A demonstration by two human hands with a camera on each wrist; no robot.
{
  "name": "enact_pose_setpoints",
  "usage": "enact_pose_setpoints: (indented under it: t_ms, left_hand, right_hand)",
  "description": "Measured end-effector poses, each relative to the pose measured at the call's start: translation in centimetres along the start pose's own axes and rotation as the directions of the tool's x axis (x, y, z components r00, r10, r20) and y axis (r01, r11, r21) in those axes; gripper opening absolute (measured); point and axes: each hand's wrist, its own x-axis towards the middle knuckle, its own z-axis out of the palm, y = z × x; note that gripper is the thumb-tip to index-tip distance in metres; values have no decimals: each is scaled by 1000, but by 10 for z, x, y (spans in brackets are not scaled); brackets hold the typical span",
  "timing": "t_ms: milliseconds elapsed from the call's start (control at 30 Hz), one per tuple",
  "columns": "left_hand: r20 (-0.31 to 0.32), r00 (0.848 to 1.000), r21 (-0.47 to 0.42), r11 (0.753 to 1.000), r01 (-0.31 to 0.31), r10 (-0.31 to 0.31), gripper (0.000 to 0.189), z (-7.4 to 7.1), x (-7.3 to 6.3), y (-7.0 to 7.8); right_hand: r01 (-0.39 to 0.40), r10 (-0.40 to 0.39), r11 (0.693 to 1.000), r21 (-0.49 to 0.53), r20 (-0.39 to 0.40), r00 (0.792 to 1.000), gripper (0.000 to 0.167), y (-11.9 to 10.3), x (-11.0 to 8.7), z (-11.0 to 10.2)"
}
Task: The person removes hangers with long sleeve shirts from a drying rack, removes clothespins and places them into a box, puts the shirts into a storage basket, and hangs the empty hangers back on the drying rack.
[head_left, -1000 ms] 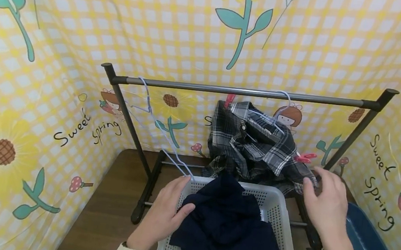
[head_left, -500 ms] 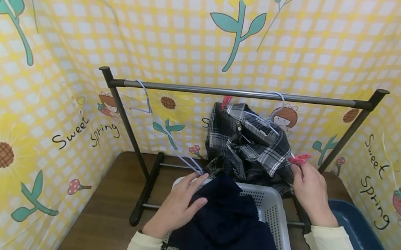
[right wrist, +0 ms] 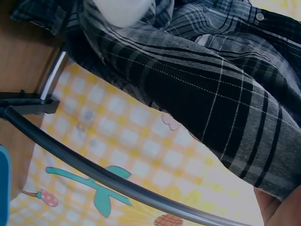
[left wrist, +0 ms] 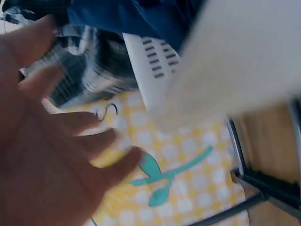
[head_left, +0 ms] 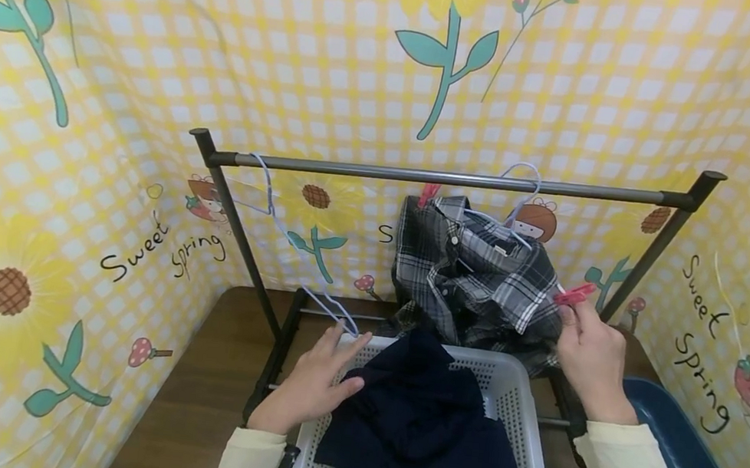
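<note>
A black, grey and white plaid shirt [head_left: 476, 261] hangs on a light blue wire hanger [head_left: 516, 218] from the rail, with red clothespins at both shoulders. My right hand [head_left: 590, 359] pinches the shirt's right-hand shoulder just below one clothespin [head_left: 575, 294]; in the right wrist view only a bit of this hand [right wrist: 284, 209] shows beside the plaid cloth [right wrist: 207, 94]. My left hand [head_left: 313, 381] is spread over the left rim of the white basket [head_left: 522, 405], fingertips near the lower end of a bare hanger [head_left: 331, 310]. Dark navy cloth [head_left: 422, 432] fills the basket.
A black and grey clothes rack [head_left: 354, 169] stands on the brown wooden table [head_left: 178, 374], behind and around the basket. To the right lies a dark blue tub [head_left: 689, 463]. A yellow checked curtain [head_left: 230, 40] encloses the back and sides.
My right hand has moved left onto the shirt's shoulder and gripped it. The shirt's hanger hook now rises higher above the rail. My left hand shifted right, then back left, and the bare hanger swung.
</note>
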Motion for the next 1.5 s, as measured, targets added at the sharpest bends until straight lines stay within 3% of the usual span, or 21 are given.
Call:
enact_pose_setpoints:
  t_ms: [33, 133, 233, 333, 467, 533, 633, 867, 1233, 1500]
  left_hand:
    - [48, 997, -11, 998, 54, -54, 71, 0, -4, -4]
    - [157, 970, -97, 975, 201, -185, 81, 4, -15, -19]
    - [173, 958, -248, 931, 269, -230, 92, 17, -24, -31]
    - [75, 969, -360, 900, 247, -236, 100, 36, -30, -40]
    - [-75, 963, -370, 904, 215, -260, 101, 56, -33, -44]
    - [-106, 957, -367, 905, 214, -269, 101, 59, -34, -44]
    - [-109, 954, -365, 904, 222, -278, 101, 60, -34, -44]
    - [-115, 951, -351, 907, 231, -287, 100, 58, -33, -43]
    - [-102, 951, -357, 903, 240, -293, 101, 59, -33, -43]
    - [-106, 948, -356, 902, 246, -300, 101, 59, -33, -44]
  right_hand:
    - [11, -11, 1000, 3, -13, 1000, 8, 0, 1, -1]
    - [24, -24, 1000, 3, -29, 999, 8, -2, 5, -4]
    - [32, -32, 999, -4, -41, 999, 8, -1, 9, -8]
    - [26, -28, 999, -22, -59, 998, 9, 1, 13, -15]
    - [17, -22, 999, -47, -107, 994, 12, 7, 19, -24]
    - [6, -13, 998, -55, -133, 991, 13, 10, 21, -29]
    - [-7, -3, 998, -63, -162, 987, 18, 15, 24, -37]
    - [27, -44, 992, -122, -143, 989, 39, 22, 31, -58]
    - [30, -55, 973, -227, -101, 993, 27, 42, 28, -90]
    - [49, -72, 968, -247, -84, 994, 31, 53, 20, -102]
